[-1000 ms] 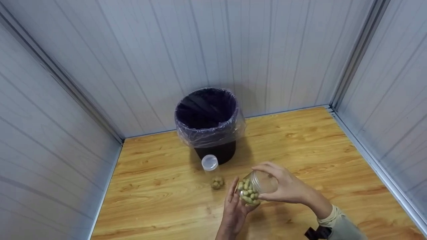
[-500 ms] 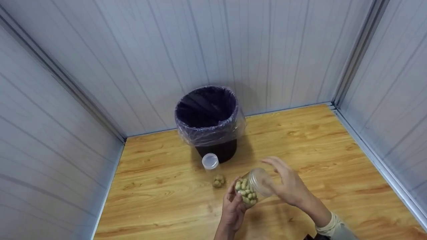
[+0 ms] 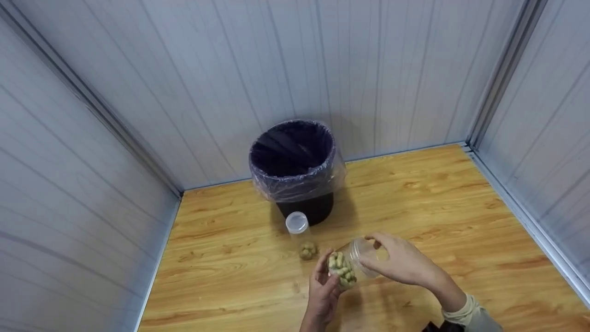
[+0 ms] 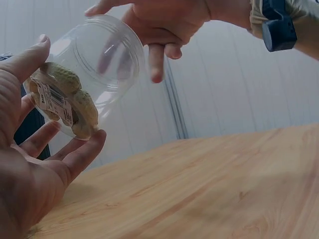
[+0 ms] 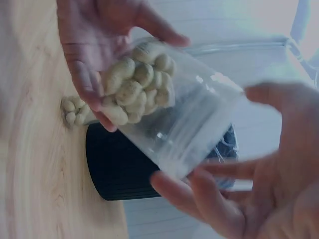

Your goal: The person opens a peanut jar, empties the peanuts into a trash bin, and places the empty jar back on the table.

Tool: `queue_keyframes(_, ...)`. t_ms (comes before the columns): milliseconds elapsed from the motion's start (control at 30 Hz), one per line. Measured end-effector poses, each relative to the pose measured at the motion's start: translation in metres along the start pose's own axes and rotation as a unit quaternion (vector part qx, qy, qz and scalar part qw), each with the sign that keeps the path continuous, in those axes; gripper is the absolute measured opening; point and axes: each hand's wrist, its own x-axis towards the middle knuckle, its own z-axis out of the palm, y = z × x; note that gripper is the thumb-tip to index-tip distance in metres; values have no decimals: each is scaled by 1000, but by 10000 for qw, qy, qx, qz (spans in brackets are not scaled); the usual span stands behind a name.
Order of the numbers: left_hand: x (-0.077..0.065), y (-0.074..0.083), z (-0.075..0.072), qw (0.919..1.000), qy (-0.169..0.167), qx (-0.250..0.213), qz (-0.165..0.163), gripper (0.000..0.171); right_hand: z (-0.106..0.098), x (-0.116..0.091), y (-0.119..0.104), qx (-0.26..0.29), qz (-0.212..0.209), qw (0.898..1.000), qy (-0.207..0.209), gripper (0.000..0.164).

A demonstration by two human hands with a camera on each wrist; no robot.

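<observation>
A clear plastic jar (image 3: 352,260), part filled with unshelled peanuts (image 3: 342,269), is tilted above the table. My left hand (image 3: 322,293) grips its base; in the left wrist view, fingers and thumb curl round the lower end beside a barcode label (image 4: 55,103). My right hand (image 3: 403,260) spans the jar's mouth end, thumb on one side and fingers on the other, as the right wrist view (image 5: 269,179) shows. The mouth end looks whitish in the head view; whether a lid covers it I cannot tell. A second clear jar (image 3: 302,237) with a translucent lid stands left, peanuts at its bottom.
Behind the second jar, a black bin (image 3: 311,207) lined with a purplish clear bag (image 3: 299,184) stands against the back wall. Pale panelled walls (image 3: 221,83) enclose the wood-grain table (image 3: 230,276) on the left, back and right.
Half a second ago my right hand's fingers were lifted off the jar's mouth end; they now touch it again. The left hand keeps the jar tilted. The head view has shifted slightly.
</observation>
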Motion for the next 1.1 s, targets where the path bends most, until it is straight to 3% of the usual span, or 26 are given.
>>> queue_keyframes(133,-4,-3,-2,9998,-39,-154,-95,54,-1,-5,14,798,-885,9920,-414,67)
queue_keyframes(267,-9,-4,-7,9991,39,-334,-260,53,9,-10,22,887,-1341,9861,-417,88)
queue_keyframes(333,-11,-5,-8,9987,100,-394,-318,54,15,-12,20,677,-1130,9912,-97,89)
queue_keyframes(433,-10,-4,-9,9987,62,-420,-269,54,24,-13,10,-68,-408,9961,781,80)
queue_keyframes(533,-5,-3,-8,9994,-16,-327,-142,53,33,-9,-1,-908,316,9841,1491,71)
queue_keyframes(600,-3,-3,-7,9996,-71,-250,-61,52,36,-6,-7,-1238,521,9771,1649,73)
queue_keyframes(667,-4,-3,-7,9998,-103,-190,-43,53,39,-5,-11,-1325,625,9762,1600,75)
queue_keyframes(767,-5,-4,-6,9996,-75,-274,-94,52,38,-4,-11,-1148,468,9828,1366,77)
queue_keyframes(900,-4,-3,-9,9990,-139,-430,-37,51,30,-3,-1,-329,-457,9960,691,69)
queue_keyframes(1000,-4,-3,-13,9985,-335,-429,96,52,24,-1,9,441,-1283,9907,94,71)
queue_keyframes(1100,-5,-3,-15,9982,-405,-394,194,53,21,-2,12,811,-1547,9845,-143,81)
